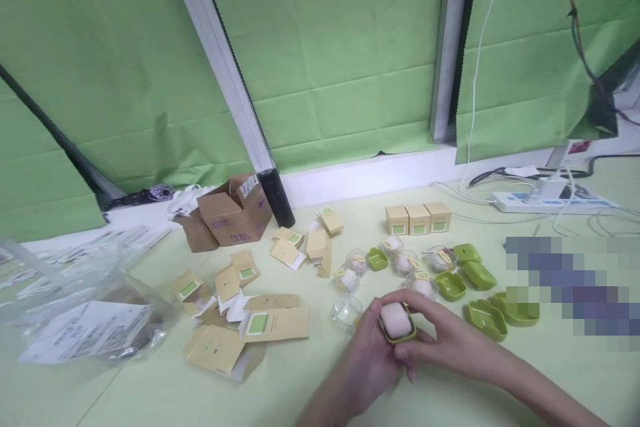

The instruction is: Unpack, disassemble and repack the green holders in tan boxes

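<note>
Green case (403, 339), pink block (395, 319) seated inside; held low over desk (300, 400) by left hand (367, 357) and right hand (443, 340); each grip clamped on its rim (press evenly, I judge, keeping it level).

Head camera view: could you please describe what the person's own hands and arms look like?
Both the left hand and the right hand are bare: no gloves, and no ring, watch or bracelet shows. The left forearm and the right forearm are bare as far as the frame's edge, with no sleeve in view.
</note>
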The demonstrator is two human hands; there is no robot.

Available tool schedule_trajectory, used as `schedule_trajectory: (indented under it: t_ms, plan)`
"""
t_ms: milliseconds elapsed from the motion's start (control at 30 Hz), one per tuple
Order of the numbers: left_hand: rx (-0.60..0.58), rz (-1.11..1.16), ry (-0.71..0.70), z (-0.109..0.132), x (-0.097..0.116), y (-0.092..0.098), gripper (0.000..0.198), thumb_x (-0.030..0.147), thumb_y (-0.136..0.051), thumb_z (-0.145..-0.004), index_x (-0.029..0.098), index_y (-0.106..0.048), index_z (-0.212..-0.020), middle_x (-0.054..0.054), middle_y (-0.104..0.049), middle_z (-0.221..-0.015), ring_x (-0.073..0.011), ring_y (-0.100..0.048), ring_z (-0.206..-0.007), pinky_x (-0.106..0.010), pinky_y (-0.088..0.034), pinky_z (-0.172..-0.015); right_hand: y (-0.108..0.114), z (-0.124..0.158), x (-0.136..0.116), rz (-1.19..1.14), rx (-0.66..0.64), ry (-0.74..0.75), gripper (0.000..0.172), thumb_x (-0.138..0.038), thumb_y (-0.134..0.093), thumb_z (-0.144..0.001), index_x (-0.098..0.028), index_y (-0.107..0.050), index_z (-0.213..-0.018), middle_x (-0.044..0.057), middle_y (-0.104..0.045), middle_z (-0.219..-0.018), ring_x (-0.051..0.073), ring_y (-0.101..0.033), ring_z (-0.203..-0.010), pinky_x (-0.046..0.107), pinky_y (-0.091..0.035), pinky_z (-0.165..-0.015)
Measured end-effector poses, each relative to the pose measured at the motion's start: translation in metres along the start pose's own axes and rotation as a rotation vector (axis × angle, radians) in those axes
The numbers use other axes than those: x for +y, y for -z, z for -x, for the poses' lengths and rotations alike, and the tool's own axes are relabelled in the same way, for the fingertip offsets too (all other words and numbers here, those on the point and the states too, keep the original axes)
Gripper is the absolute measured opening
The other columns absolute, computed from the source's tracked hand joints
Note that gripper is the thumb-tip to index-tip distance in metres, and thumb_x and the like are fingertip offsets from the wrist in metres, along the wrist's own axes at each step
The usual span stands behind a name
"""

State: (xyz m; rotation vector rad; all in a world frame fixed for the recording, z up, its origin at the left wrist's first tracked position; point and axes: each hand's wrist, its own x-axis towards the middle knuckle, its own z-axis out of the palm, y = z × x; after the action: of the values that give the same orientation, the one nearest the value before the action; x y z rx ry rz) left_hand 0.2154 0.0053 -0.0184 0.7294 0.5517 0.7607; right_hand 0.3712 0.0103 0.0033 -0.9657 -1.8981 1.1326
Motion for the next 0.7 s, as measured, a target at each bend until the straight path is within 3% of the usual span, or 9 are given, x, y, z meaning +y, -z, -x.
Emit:
schedule_trajectory:
  t_ms: [67,133,200,233,300,400,567,700]
  plan:
    - [0.078,-0.312,-0.086,0.007,0.014,0.003,0.057,0.063,-0.038,-0.079,0.016,-0.047,-0.112,-0.001,-0.053,-0.063,-0.0157,-0.051,-0.055,-0.027,-0.037,-0.053,0.002,-0.002,0.002,-0.061,0.058,-0.038,0.037,-0.030,-0.066,-0.073,-0.027,-0.058,-0.109,0.004,-0.061,-0.109,0.025,-0.057,-0.101,0.038,-0.047,-0.087]
    - [0.303,-0.765,-0.320,0.015,0.029,0.009,0.047,0.050,-0.053,-0.076,0.020,-0.047,-0.112,-0.004,-0.057,-0.076,-0.0187,-0.053,-0.070,-0.032,-0.040,-0.068,0.006,-0.006,0.004,-0.123,0.163,-0.077,0.036,-0.035,-0.064,-0.075,-0.026,-0.059,-0.109,0.006,-0.060,-0.110,0.026,-0.058,-0.099,0.040,-0.048,-0.085]
    - [0.521,-1.194,-0.509,0.022,0.042,0.018,0.045,0.035,-0.065,-0.067,0.022,-0.050,-0.108,-0.006,-0.055,-0.096,-0.0235,-0.049,-0.095,-0.036,-0.036,-0.087,0.010,-0.009,0.006,-0.164,0.278,-0.117,0.042,-0.040,-0.064,-0.074,-0.028,-0.056,-0.114,0.005,-0.057,-0.116,0.026,-0.058,-0.099,0.039,-0.049,-0.083]
    - [0.587,-1.350,-0.515,0.025,0.047,0.023,0.047,0.031,-0.067,-0.063,0.022,-0.051,-0.106,-0.007,-0.053,-0.103,-0.0259,-0.044,-0.103,-0.038,-0.033,-0.091,0.012,-0.010,0.008,-0.174,0.326,-0.125,0.047,-0.041,-0.065,-0.073,-0.030,-0.054,-0.117,0.005,-0.056,-0.119,0.026,-0.057,-0.100,0.038,-0.049,-0.082]
    - [0.614,-1.504,-0.385,0.029,0.051,0.030,0.050,0.028,-0.065,-0.062,0.021,-0.050,-0.109,-0.008,-0.051,-0.111,-0.0279,-0.042,-0.109,-0.040,-0.033,-0.093,0.013,-0.012,0.012,-0.174,0.378,-0.120,0.052,-0.042,-0.069,-0.069,-0.031,-0.052,-0.117,0.005,-0.057,-0.117,0.026,-0.057,-0.100,0.036,-0.050,-0.079]
    - [0.531,-1.437,-0.218,0.029,0.043,0.032,0.055,0.024,-0.058,-0.068,0.020,-0.040,-0.120,-0.010,-0.052,-0.115,-0.0258,-0.048,-0.107,-0.037,-0.037,-0.090,0.009,-0.012,0.016,-0.094,0.339,-0.116,0.044,-0.044,-0.068,-0.069,-0.028,-0.056,-0.109,0.005,-0.061,-0.105,0.025,-0.060,-0.091,0.037,-0.052,-0.074]
    - [0.190,-1.094,-0.189,0.018,0.016,0.023,0.070,0.017,-0.062,-0.066,0.023,-0.022,-0.124,-0.009,-0.054,-0.117,-0.0219,-0.051,-0.108,-0.034,-0.037,-0.092,-0.002,-0.007,0.016,0.134,0.126,-0.038,0.048,-0.034,-0.068,-0.071,-0.031,-0.051,-0.116,0.003,-0.058,-0.115,0.024,-0.054,-0.103,0.037,-0.045,-0.087]
    - [0.156,-0.978,-0.197,0.012,0.004,0.027,0.073,0.015,-0.066,-0.064,0.022,-0.020,-0.120,-0.011,-0.053,-0.120,-0.0230,-0.049,-0.111,-0.037,-0.035,-0.095,-0.003,-0.007,0.011,0.306,-0.078,0.028,0.035,-0.025,-0.064,-0.073,-0.031,-0.058,-0.107,0.002,-0.061,-0.103,0.023,-0.054,-0.098,0.036,-0.043,-0.085]
